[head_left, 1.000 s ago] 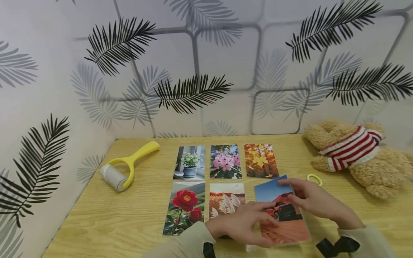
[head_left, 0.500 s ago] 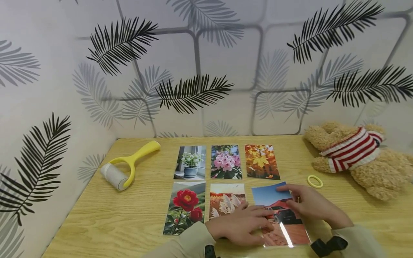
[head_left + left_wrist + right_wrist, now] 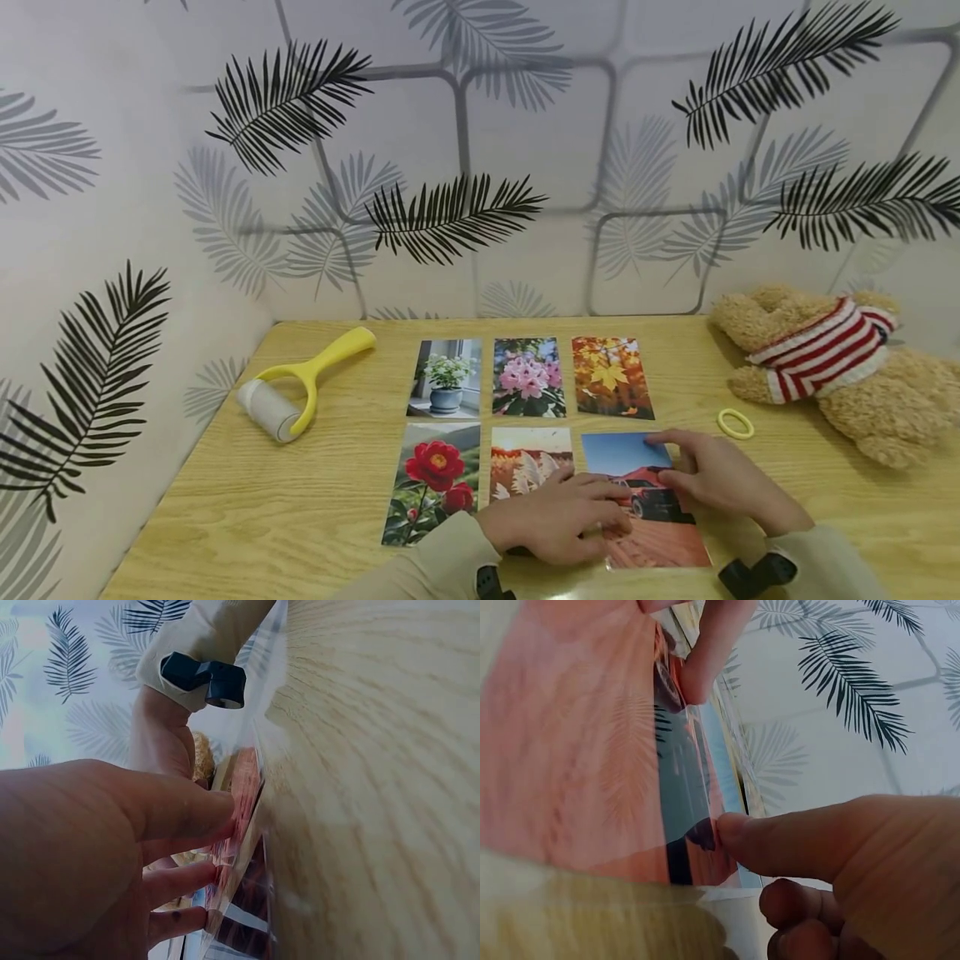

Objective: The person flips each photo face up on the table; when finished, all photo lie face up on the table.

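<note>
A glossy photo card of a red car on red sand under blue sky [image 3: 656,542] lies at the right of the front row of photo cards. My right hand [image 3: 723,475] holds it at its upper right, thumb [image 3: 739,832] on the car picture and the other fingers bent near the far corner. On the card's left side rest the fingers of my left hand [image 3: 555,521], fairly straight and touching the surface. That hand partly covers the plume-grass card [image 3: 513,462]. Beside it lies the red-flower card [image 3: 435,471].
Behind are cards of a potted plant [image 3: 444,379], pink flowers [image 3: 528,377] and autumn leaves [image 3: 611,377]. A yellow-handled lint roller [image 3: 322,362] lies left. At right are a small yellow ring [image 3: 735,423] and a teddy bear [image 3: 832,367] in a striped sweater, near the leaf-patterned wall.
The car card has come down from a tilt to lie nearly flat, its top edge lower and squarer with the row. Both hands moved slightly with it; more of the yellow ring shows.
</note>
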`<act>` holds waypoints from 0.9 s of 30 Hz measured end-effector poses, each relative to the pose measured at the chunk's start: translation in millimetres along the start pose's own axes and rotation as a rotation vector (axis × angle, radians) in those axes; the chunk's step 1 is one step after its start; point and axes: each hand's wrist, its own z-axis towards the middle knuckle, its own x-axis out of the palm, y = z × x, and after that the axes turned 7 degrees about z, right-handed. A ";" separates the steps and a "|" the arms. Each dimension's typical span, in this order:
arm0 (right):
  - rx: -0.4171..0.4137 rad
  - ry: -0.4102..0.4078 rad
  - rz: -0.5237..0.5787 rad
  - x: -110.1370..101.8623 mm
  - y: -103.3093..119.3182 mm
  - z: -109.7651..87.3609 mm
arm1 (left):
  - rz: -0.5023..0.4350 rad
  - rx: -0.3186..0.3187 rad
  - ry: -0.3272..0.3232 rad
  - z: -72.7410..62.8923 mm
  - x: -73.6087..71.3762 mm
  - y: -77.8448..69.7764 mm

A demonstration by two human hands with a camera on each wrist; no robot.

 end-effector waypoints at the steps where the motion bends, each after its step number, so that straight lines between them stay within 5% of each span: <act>1: 0.005 -0.002 -0.004 0.2 0.1 0.0 | 0.000 0.002 -0.001 0.0 0.0 0.1; 20: -0.086 -0.048 0.145 -8.4 1.2 4.5 | -0.120 -0.021 -0.134 -1.4 0.2 6.0; 27: -0.145 -0.187 0.052 -7.4 -1.1 6.0 | -0.233 -0.114 -0.216 -18.3 2.1 18.0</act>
